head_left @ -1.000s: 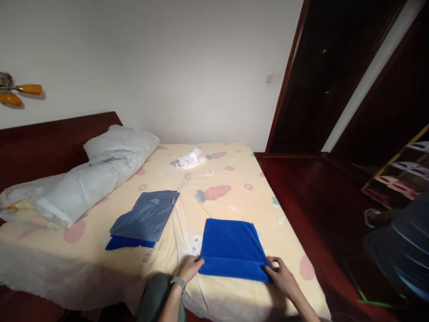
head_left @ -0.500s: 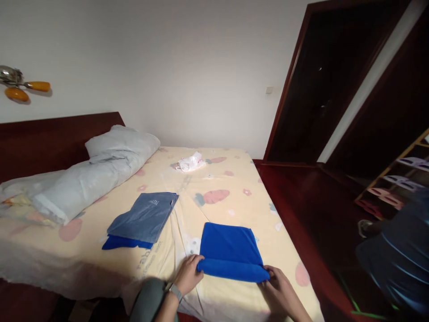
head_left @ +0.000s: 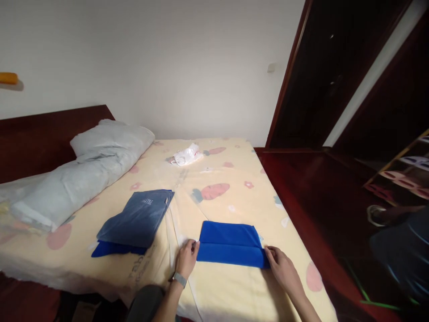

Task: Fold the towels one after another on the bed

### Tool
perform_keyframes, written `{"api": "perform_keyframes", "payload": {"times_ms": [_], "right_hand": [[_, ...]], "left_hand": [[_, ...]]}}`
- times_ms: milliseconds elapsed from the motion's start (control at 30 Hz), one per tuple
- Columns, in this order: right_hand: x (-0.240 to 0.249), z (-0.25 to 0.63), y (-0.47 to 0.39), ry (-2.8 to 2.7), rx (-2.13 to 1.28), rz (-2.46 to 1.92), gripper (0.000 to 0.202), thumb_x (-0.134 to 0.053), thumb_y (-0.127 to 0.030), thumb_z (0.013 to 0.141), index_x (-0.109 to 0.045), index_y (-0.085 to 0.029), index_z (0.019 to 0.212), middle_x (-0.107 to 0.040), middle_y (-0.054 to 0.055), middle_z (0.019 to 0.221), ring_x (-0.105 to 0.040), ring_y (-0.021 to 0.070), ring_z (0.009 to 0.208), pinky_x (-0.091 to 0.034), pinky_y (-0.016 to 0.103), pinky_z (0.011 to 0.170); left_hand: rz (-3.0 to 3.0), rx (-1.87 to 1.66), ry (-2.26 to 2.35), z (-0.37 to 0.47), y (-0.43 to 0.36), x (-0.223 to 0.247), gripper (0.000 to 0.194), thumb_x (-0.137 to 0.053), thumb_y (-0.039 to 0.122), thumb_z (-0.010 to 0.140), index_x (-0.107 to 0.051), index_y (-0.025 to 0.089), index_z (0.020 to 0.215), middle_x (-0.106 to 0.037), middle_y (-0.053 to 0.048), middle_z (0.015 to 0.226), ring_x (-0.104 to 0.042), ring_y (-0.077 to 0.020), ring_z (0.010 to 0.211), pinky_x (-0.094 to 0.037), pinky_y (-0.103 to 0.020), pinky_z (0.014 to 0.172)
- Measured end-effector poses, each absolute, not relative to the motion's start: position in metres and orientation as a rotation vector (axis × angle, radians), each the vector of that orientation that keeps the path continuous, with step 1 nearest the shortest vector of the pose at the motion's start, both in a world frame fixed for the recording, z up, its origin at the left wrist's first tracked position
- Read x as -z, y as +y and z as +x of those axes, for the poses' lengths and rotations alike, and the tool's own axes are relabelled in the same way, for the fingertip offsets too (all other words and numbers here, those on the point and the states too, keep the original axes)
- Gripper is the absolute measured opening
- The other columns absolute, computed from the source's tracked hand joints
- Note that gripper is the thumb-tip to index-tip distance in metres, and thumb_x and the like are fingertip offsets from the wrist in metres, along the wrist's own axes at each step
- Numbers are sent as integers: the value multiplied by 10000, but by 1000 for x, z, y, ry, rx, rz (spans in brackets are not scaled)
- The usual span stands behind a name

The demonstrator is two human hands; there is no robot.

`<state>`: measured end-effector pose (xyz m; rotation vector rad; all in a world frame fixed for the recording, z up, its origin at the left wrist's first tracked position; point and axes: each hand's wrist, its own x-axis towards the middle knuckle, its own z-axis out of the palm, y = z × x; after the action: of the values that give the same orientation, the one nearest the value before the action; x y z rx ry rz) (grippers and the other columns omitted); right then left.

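Observation:
A blue towel [head_left: 228, 254] lies on the bed with its near part turned over in a flat fold, the far part still a single flat panel. At its left edge, my left hand [head_left: 187, 258] pinches the fold's corner between thumb and fingers; a watch sits on that wrist. My right hand [head_left: 282, 270] grips the fold's right end with thumb and fingertips. To the left lies a grey-blue folded towel [head_left: 137, 219] with white lettering, resting on another blue cloth [head_left: 119, 249] that shows beneath it.
The bed [head_left: 214, 174] wears a cream sheet with a carrot print. A white plastic bag [head_left: 187, 155] lies toward its far side, and a grey quilt [head_left: 87, 179] is bunched by the headboard [head_left: 50, 138]. At right are a shoe rack [head_left: 402, 156] and a seated person's leg [head_left: 402, 250].
The near fold of the blue towel has moved farther up and looks flatter and wider, leaving less of the far panel showing. Both hands moved forward with it. The view shifted slightly.

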<state>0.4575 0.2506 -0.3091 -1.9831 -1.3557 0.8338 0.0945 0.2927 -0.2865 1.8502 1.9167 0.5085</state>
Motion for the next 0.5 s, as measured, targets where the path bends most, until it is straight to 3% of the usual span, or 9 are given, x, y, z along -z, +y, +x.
{"api": "perform_keyframes", "payload": {"times_ms": [167, 300, 500], "right_hand": [[315, 460, 253, -1321, -972, -2038, 641, -479, -728, 824, -605, -234, 1212, -730, 89, 1138, -672, 286, 1071, -500, 384, 919], [317, 458, 256, -1327, -991, -2054, 676, -447, -738, 831, -625, -200, 1199, -725, 123, 1154, -661, 311, 1101, -496, 409, 937], [316, 451, 258, -1346, -947, -1990, 546, -449, -680, 846, -654, -211, 1035, -732, 123, 1093, -675, 306, 1049, -490, 401, 935]], "left_hand": [[1785, -441, 1888, 96, 292, 291, 402, -498, 569, 931, -665, 205, 889, -698, -34, 728, -659, -184, 707, -343, -254, 596], [1721, -508, 1848, 96, 294, 297, 445, -484, 598, 904, -583, 196, 742, -617, -7, 660, -587, -163, 642, -331, -262, 586], [1656, -687, 1708, 99, 294, 302, 393, -412, 582, 912, -505, 207, 841, -585, 19, 746, -572, -150, 715, -418, -244, 653]]}}
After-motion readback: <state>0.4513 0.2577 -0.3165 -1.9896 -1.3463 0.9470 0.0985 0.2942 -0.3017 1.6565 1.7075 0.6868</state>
